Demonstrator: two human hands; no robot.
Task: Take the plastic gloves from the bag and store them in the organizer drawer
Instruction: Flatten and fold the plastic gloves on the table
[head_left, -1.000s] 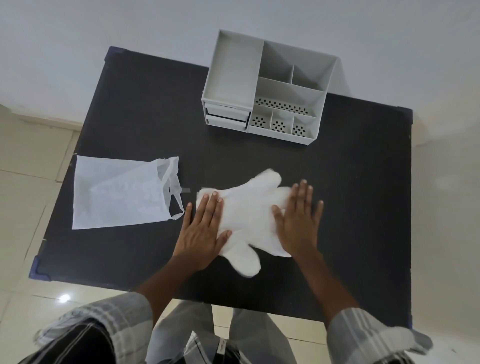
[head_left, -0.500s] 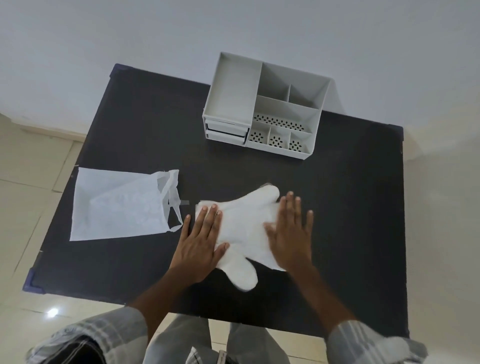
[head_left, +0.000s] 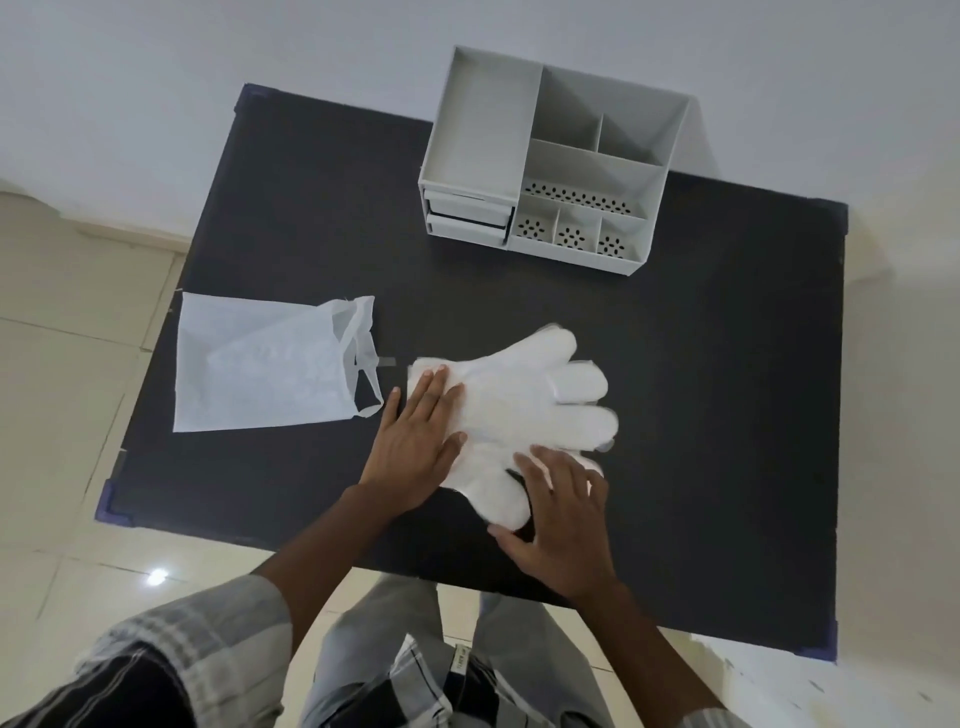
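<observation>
A stack of translucent white plastic gloves lies flat in the middle of the black table, fingers pointing right. My left hand presses flat on the cuff end. My right hand rests with spread fingers at the thumb part and lower edge of the gloves. The white plastic bag lies flat to the left, its mouth facing the gloves. The grey organizer stands at the table's far edge, its two small drawers on the front left shut.
A white wall runs behind the table. Tiled floor shows to the left and below the near edge. The table's corners carry blue caps. My chequered sleeves and trousers fill the bottom of the view.
My right hand has slid from the gloves' fingers down towards me to the thumb part, uncovering the fingers. The left hand stays on the cuff. The camera has shifted.
</observation>
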